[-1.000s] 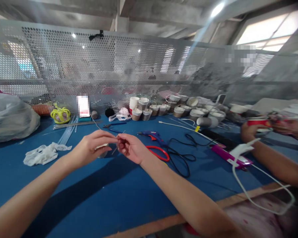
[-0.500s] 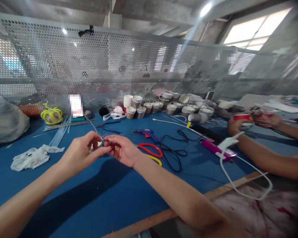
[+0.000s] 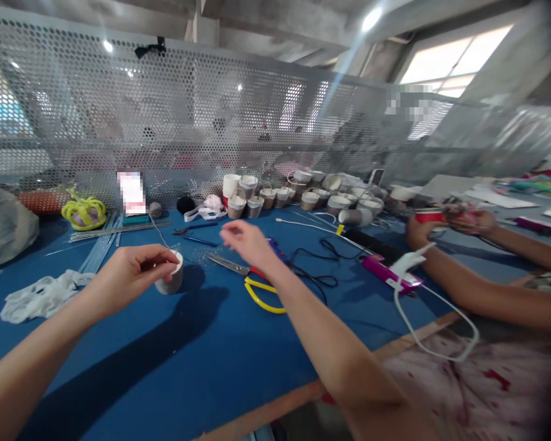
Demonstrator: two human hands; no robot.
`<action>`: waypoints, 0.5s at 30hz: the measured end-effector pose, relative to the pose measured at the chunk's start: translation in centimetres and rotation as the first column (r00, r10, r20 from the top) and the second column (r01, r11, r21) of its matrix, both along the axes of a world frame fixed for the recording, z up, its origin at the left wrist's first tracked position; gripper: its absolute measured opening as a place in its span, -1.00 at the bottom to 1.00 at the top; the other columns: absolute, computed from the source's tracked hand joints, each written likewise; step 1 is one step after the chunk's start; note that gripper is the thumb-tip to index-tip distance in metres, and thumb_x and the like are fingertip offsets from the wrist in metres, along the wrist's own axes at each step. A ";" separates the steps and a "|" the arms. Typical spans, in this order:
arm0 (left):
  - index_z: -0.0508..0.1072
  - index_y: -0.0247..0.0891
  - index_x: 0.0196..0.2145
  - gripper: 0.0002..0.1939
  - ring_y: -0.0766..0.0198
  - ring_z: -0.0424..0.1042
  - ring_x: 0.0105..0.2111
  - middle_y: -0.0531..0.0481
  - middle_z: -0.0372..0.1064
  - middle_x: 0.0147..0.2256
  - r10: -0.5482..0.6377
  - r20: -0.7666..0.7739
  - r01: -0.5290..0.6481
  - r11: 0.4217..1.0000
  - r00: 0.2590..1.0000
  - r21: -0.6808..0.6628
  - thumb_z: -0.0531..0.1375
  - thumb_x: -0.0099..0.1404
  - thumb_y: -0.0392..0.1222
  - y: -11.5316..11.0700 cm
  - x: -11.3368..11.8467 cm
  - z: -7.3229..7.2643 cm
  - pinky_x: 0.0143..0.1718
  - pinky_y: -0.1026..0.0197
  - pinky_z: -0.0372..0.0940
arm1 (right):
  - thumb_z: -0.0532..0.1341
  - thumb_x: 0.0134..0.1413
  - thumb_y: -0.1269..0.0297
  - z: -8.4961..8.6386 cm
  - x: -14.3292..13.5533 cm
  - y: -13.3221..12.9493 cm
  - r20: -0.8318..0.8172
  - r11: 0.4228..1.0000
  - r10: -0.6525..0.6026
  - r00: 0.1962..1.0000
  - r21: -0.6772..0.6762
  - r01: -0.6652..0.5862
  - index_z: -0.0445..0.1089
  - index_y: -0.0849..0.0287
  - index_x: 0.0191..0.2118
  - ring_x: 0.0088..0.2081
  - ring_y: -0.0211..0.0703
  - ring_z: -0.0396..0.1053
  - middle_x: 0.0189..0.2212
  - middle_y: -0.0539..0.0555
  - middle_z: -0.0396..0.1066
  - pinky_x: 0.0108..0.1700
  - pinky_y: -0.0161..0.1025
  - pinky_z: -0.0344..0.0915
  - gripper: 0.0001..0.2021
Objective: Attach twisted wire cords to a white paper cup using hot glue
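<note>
My left hand is closed at the rim of a small pale cup, fingers and thumb pinched together. The cup stands on the blue table, its lower side greyish. A thin grey yarn runs from a grey yarn ball toward the cup. My right hand hovers above the table to the right, fingers loosely bent and apart, with nothing seen in them. Beneath its wrist lies a blue glue gun, partly hidden. Scissors with yellow and red handles lie below it, also partly covered by my forearm.
Blue-handled pliers lie behind the cup. Several wrapped cups line the mesh partition. A white plastic bag is at left. On the right, a co-worker's hands hold a red item near a purple power strip.
My right hand has left the cup and moved right, toward the glue gun. My left hand stays by the cup, which now shows more fully. The view has shifted slightly right.
</note>
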State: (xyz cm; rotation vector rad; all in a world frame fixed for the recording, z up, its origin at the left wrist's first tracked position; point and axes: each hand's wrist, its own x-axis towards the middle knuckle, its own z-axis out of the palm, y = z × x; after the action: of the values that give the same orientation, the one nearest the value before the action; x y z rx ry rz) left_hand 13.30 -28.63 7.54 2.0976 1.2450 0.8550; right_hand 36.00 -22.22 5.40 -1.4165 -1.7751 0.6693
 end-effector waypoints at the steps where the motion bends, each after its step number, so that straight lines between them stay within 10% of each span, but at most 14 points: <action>1: 0.43 -0.24 -0.39 -0.79 0.31 0.38 -0.48 0.04 0.43 -0.49 -0.019 0.018 0.020 0.999 1.000 -0.025 0.11 0.10 -0.08 0.0 -0.1 0.2 -0.44 0.33 0.26 | 0.08 0.02 0.21 0.2 1.7 1.1 0.220 0.981 -0.192 0.956 0.079 0.179 0.29 0.21 -0.17 -0.25 -0.19 0.37 -0.26 0.14 0.40 -0.25 -0.31 0.24 -0.73; 3: 0.46 -0.23 -0.41 -0.80 0.31 0.39 -0.48 0.05 0.44 -0.52 -0.093 0.051 0.098 0.990 0.994 -0.101 0.13 0.09 -0.08 -0.2 -0.2 0.5 -0.41 0.32 0.28 | 0.06 0.02 0.25 0.1 4.9 3.0 0.506 0.920 -0.366 0.781 0.071 0.385 0.31 0.30 -0.16 -0.10 -0.05 0.30 -0.17 0.26 0.36 -0.15 -0.25 0.18 -0.71; 9: 0.47 -0.19 -0.29 -0.76 0.22 0.43 -0.32 -0.02 0.48 -0.34 -0.200 0.107 0.220 0.949 0.974 -0.227 0.08 0.14 -0.09 -0.5 -0.3 0.6 -0.29 0.20 0.33 | 0.28 -0.30 0.37 -3.0 8.7 5.5 0.665 0.865 -0.272 0.695 -0.147 0.479 0.43 0.33 -0.45 -0.24 0.08 0.38 -0.38 0.33 0.43 -0.30 -0.25 0.24 -0.83; 15: 0.48 -0.19 -0.42 -0.80 0.20 0.43 -0.35 0.01 0.49 -0.37 0.043 0.153 -0.045 0.999 0.987 0.008 0.17 0.02 -0.05 -0.5 -0.8 1.7 -0.33 0.21 0.33 | 0.29 -0.34 0.39 -3.6 8.4 5.6 0.646 0.854 -0.258 0.719 -0.196 0.482 0.42 0.29 -0.53 -0.28 0.06 0.39 -0.43 0.29 0.44 -0.36 -0.27 0.24 -0.89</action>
State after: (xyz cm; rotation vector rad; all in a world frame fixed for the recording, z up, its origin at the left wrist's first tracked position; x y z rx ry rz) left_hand 12.47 -29.18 9.27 1.9791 1.2111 1.0251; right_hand 44.36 -16.64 1.83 -2.3787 -1.7699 0.3300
